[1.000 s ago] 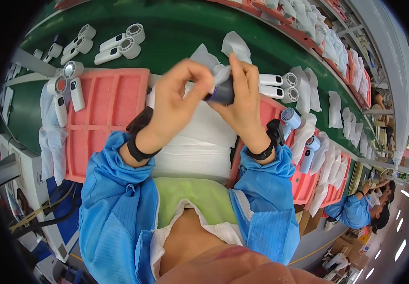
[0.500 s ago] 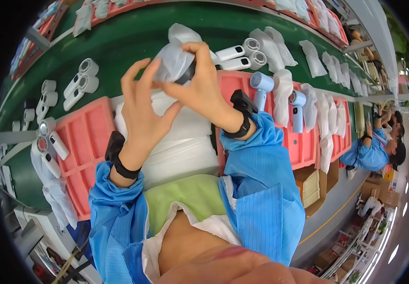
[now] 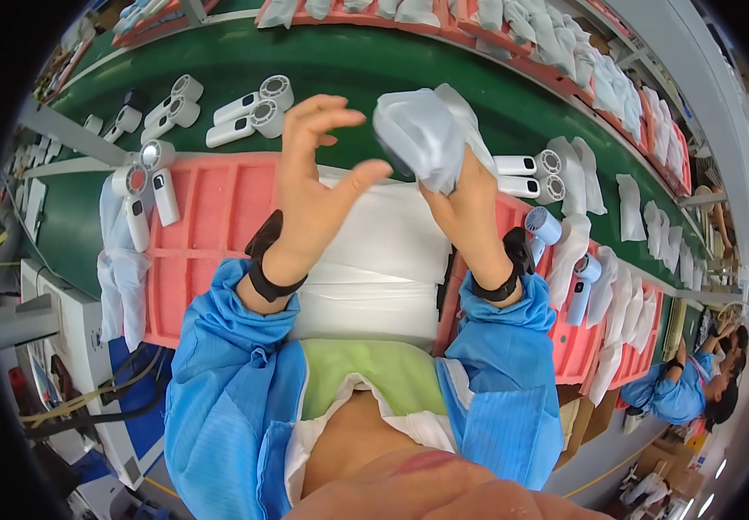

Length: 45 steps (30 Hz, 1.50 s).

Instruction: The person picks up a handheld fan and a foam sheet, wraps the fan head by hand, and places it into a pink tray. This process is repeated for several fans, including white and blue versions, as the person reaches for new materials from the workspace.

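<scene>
Right hand (image 3: 468,204) is gripping the near side of a rounded object wrapped in translucent white sheeting (image 3: 425,132) by a flat white stack (image 3: 374,238), apparently steadying it, while left hand (image 3: 312,191) is hovering alongside (empty, fingers loosely spread).

left hand (image 3: 309,186): now clear of wrapped item (image 3: 422,130) | right hand (image 3: 468,208): holds it alone
</scene>
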Available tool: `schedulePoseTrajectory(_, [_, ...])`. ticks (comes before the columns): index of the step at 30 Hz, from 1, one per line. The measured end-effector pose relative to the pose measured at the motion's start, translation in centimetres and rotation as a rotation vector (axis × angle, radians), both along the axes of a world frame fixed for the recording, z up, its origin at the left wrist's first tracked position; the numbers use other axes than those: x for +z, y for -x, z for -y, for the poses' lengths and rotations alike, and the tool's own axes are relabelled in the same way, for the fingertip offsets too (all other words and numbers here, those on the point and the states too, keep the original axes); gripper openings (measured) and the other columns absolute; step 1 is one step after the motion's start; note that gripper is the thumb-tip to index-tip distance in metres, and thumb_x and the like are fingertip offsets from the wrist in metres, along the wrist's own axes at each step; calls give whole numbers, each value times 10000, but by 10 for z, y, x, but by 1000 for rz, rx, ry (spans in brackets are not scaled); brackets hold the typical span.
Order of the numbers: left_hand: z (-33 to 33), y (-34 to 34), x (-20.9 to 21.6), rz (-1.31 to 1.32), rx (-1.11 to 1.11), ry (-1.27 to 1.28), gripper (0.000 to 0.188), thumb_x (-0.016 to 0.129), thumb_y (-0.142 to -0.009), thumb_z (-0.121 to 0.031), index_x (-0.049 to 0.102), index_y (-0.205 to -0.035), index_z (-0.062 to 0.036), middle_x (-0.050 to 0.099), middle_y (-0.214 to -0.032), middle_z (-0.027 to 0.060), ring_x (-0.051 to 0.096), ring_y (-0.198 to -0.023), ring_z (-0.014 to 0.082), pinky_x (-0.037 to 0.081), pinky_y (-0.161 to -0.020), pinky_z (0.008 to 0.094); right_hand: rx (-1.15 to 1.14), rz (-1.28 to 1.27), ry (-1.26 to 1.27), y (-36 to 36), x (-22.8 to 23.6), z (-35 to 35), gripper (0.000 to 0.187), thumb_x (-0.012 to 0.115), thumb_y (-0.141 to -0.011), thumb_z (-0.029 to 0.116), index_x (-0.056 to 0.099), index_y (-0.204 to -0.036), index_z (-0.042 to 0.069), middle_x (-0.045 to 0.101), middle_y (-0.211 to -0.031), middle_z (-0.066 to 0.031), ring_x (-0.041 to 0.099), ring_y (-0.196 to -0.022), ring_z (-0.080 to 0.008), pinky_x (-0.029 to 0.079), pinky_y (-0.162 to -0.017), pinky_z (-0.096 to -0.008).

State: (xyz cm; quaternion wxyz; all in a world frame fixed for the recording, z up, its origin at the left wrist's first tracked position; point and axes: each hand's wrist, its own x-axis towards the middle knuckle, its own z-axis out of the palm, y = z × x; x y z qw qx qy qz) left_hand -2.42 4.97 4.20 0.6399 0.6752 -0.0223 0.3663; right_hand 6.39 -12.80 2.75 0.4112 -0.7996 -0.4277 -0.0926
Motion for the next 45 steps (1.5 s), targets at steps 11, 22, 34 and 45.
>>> schedulePoseTrajectory(11, [-2,4,-7,90,141,-43,174,753,-753,-21,662,-899,-45,523,-1219,152,527,-1112,237,425,-939,357,-62,-25,22,21,30,4,402,715,-720,76,506,-1055,-2,597,-874,-215,592,-811,-431,486,-659,-457])
schedulePoseTrajectory(22, [31,-36,-82,-474,-341,-529,154,729,-805,-89,621,-910,-54,599,-975,22,579,-759,149,459,-673,275,-1398,117,165,81,-5,278,504,665,-812,147,505,-1272,19,650,-1015,-231,633,-941,-408,500,-805,-424])
schedulePoseTrajectory(34, [50,-27,-107,-387,-196,-884,288,803,-691,-213,623,-881,-94,562,-889,70,599,-783,271,472,-660,380,-1541,-194,955,73,-22,340,500,596,-748,59,552,-1246,45,615,-1128,-233,587,-1011,-430,478,-872,-492])
schedulePoseTrajectory(45, [48,-25,-112,-259,-347,-901,263,811,-671,-199,644,-858,-121,554,-914,59,571,-830,272,467,-706,371,-415,36,1124,-230,-65,199,633,728,-577,133,616,-1201,122,603,-1209,-216,555,-1159,-364,453,-980,-406])
